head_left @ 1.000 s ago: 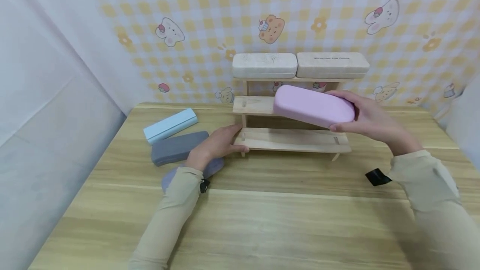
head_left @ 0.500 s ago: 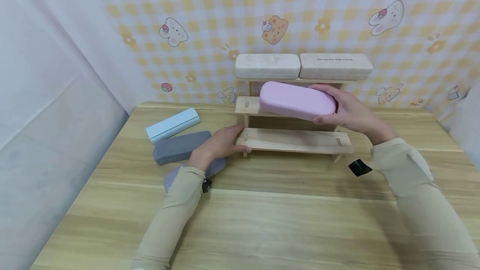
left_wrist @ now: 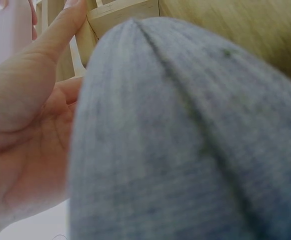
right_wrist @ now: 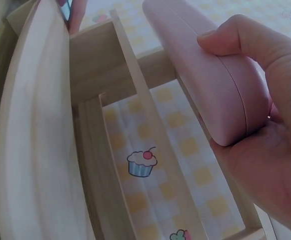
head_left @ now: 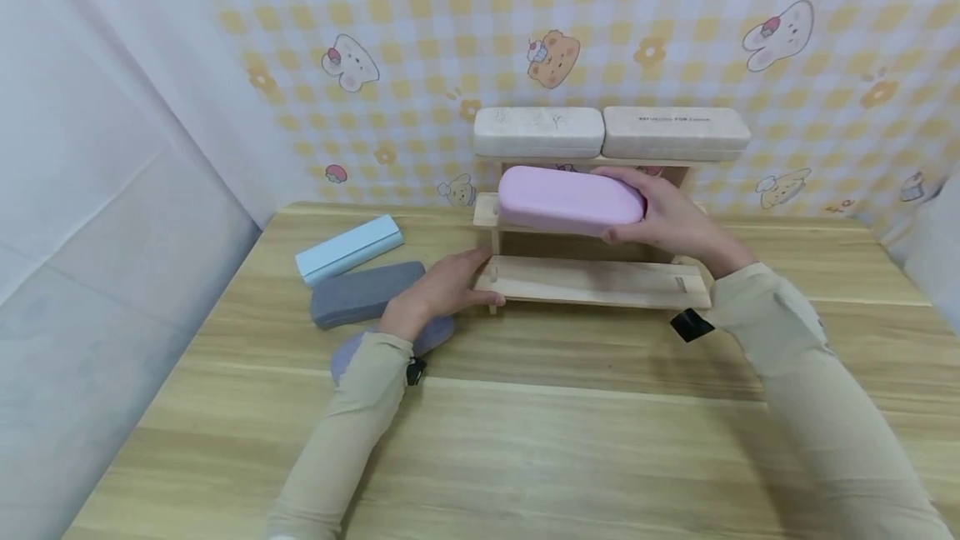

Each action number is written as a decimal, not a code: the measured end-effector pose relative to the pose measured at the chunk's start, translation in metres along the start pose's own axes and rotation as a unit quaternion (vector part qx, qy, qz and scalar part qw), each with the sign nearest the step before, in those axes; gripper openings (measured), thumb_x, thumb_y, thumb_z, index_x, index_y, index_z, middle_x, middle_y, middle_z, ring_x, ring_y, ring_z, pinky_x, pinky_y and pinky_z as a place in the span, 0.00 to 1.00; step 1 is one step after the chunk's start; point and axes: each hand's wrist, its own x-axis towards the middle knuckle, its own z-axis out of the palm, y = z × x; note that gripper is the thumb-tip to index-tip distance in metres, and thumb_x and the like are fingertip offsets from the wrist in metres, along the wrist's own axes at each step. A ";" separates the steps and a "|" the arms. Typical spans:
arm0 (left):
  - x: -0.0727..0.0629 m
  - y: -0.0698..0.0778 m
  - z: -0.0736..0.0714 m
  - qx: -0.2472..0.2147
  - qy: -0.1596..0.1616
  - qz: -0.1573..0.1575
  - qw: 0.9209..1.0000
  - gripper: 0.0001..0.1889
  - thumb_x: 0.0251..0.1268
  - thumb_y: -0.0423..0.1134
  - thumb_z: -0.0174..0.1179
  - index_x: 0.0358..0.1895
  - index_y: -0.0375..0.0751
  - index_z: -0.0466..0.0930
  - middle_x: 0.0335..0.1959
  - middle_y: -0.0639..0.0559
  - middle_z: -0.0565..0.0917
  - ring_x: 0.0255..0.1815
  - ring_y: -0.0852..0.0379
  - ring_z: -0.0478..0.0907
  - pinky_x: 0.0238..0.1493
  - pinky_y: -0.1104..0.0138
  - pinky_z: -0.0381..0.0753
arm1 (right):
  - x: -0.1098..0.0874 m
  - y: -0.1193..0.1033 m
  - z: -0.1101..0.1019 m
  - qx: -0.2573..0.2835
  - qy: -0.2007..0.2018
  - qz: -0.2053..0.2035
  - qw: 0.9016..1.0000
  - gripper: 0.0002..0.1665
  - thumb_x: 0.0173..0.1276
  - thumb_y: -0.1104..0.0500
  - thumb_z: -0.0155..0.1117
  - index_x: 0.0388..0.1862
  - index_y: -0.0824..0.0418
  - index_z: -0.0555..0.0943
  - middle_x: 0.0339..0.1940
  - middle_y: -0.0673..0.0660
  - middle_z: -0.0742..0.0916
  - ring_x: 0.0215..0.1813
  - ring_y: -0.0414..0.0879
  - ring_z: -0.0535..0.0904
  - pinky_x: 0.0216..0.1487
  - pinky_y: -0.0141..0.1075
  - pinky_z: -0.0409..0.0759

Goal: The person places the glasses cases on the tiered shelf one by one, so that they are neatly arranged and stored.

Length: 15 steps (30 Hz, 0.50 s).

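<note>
Grip of right hand (head_left: 678, 225) holds pink case (head_left: 562, 198) at middle shelf (head_left: 485, 209), contact unclear from here; left hand (head_left: 441, 290) grips wooden rack (head_left: 592, 282) by lower left end

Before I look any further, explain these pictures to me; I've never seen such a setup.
No machine here: these are a person's two bare hands. The wide picture comes from a camera on the head, looking forward and down; the other two come from a camera on each wrist. The right hand holds a pink case at the middle shelf of a wooden rack; whether the case touches the wood is hard to tell. The left hand holds the rack's lower left end. Two pale cases sit on top. On the table, to the left, lie a blue case, a grey case and a purple thing, partly hidden.
</note>
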 end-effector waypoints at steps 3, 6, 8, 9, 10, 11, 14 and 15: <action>0.000 0.000 -0.001 0.000 0.001 0.001 1.000 0.37 0.56 0.53 0.65 0.65 0.37 0.64 0.60 0.42 0.73 0.59 0.48 0.70 0.60 0.59 0.67 | 0.006 -0.001 0.001 0.010 -0.004 -0.004 1.000 0.44 0.49 0.62 0.75 0.66 0.51 0.68 0.59 0.55 0.75 0.52 0.48 0.68 0.51 0.43 0.63; 0.000 0.000 -0.001 0.003 -0.001 0.000 1.000 0.39 0.55 0.53 0.65 0.66 0.36 0.62 0.62 0.41 0.71 0.61 0.47 0.68 0.62 0.59 0.65 | 0.011 -0.002 0.005 0.023 -0.013 -0.003 1.000 0.45 0.49 0.63 0.75 0.66 0.52 0.67 0.60 0.54 0.74 0.53 0.48 0.68 0.52 0.42 0.63; 0.000 0.000 -0.001 0.005 -0.003 -0.002 1.000 0.39 0.56 0.53 0.65 0.66 0.35 0.62 0.62 0.41 0.70 0.61 0.47 0.68 0.62 0.59 0.65 | 0.014 -0.002 0.008 0.027 -0.017 -0.003 0.999 0.44 0.49 0.63 0.74 0.66 0.52 0.67 0.60 0.54 0.74 0.53 0.48 0.68 0.52 0.42 0.63; 0.000 -0.001 -0.001 0.004 -0.003 -0.001 1.000 0.39 0.56 0.53 0.65 0.66 0.35 0.62 0.62 0.41 0.70 0.61 0.47 0.68 0.62 0.59 0.65 | 0.016 -0.002 0.009 0.027 -0.018 -0.003 0.999 0.44 0.50 0.62 0.74 0.66 0.52 0.67 0.60 0.54 0.74 0.53 0.48 0.68 0.53 0.42 0.63; -0.001 -0.001 -0.001 0.004 -0.004 -0.002 1.000 0.39 0.56 0.53 0.65 0.66 0.35 0.62 0.62 0.41 0.70 0.61 0.47 0.68 0.62 0.59 0.65 | 0.018 -0.002 0.010 0.028 -0.018 -0.003 0.999 0.43 0.50 0.62 0.73 0.66 0.52 0.67 0.60 0.55 0.74 0.53 0.48 0.68 0.53 0.42 0.63; -0.001 -0.001 -0.001 0.004 -0.004 -0.003 1.000 0.39 0.56 0.53 0.65 0.66 0.35 0.62 0.62 0.41 0.71 0.61 0.47 0.68 0.62 0.59 0.65 | 0.019 -0.002 0.011 0.027 -0.017 -0.002 0.999 0.43 0.51 0.62 0.73 0.66 0.52 0.67 0.60 0.55 0.74 0.53 0.48 0.68 0.54 0.42 0.63; 0.000 0.000 -0.001 0.004 -0.004 -0.003 1.000 0.39 0.55 0.53 0.65 0.65 0.35 0.63 0.61 0.41 0.71 0.60 0.47 0.69 0.62 0.59 0.65 | 0.023 -0.002 0.013 0.030 -0.013 -0.005 0.999 0.42 0.51 0.63 0.72 0.66 0.51 0.68 0.60 0.54 0.74 0.53 0.47 0.68 0.55 0.42 0.62; 0.000 0.000 -0.001 0.005 -0.004 -0.003 1.000 0.39 0.55 0.53 0.65 0.65 0.35 0.63 0.61 0.41 0.71 0.60 0.47 0.69 0.62 0.59 0.65 | 0.024 -0.001 0.014 0.030 -0.013 -0.008 0.999 0.42 0.51 0.64 0.72 0.66 0.52 0.68 0.60 0.54 0.74 0.54 0.47 0.67 0.55 0.42 0.62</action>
